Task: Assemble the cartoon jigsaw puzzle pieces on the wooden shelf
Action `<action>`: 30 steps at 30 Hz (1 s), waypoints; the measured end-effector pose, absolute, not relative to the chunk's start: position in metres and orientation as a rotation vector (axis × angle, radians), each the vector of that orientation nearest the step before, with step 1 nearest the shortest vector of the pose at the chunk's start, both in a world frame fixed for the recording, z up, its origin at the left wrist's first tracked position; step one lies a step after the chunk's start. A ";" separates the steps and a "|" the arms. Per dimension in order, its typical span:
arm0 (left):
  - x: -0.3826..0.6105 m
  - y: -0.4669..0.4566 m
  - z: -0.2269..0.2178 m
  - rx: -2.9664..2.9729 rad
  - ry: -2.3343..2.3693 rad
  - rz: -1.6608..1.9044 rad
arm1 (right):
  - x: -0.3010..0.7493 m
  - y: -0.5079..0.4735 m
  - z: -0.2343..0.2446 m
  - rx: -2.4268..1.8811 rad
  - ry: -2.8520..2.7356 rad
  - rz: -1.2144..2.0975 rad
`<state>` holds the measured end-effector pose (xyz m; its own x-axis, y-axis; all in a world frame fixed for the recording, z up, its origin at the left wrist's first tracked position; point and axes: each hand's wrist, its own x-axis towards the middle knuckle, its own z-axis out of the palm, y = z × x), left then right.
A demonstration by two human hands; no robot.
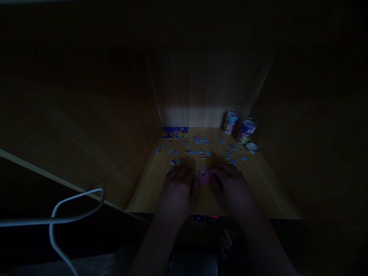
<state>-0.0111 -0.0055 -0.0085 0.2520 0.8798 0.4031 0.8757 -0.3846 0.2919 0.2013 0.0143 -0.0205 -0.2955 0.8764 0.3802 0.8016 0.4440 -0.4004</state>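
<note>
Darkness: nearly the whole view is black; only the worktop (267, 184) and the back panel of the wooden alcove catch any light.
Cut off: both forearms run out of the bottom edge. What lies below the worktop's front edge is too dim to tell.
White cable (71, 203): loops across the dark lower left, well apart from the hands, and both ends leave the frame.
Left hand (178, 186): palm down on the worktop near the front edge, fingers curled inward to the right. The fingertips are lost in shadow.
Right hand (231, 184): mirrors it, palm down with fingers curled to the left.
Hands together: they are close, the fingertips meeting around the pink puzzle cluster (204, 176). I cannot tell whether either pinches it or only touches it.
Pink puzzle cluster: lies flat between the two hands, front centre. It seems longer front to back, pointing toward the back panel, but its outline is blurred.
Picture card (174, 132): back left corner.
Two printed cans (230, 122) (246, 131): upright, back right, side by side.
Lid (252, 147): flat, just before the nearer can.
Loose pieces (201, 147): scattered beyond the hands. Their prints are unreadable.
</note>
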 end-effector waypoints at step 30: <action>-0.012 -0.006 -0.008 2.520 1.755 0.792 | 0.200 0.014 -0.018 -1.467 -2.145 0.217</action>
<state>-0.0116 -0.0057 -0.0081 0.2626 0.8719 0.4132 0.8868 -0.3869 0.2529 0.1996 0.0138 -0.0176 -0.2716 0.9036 0.3312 0.8188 0.3978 -0.4140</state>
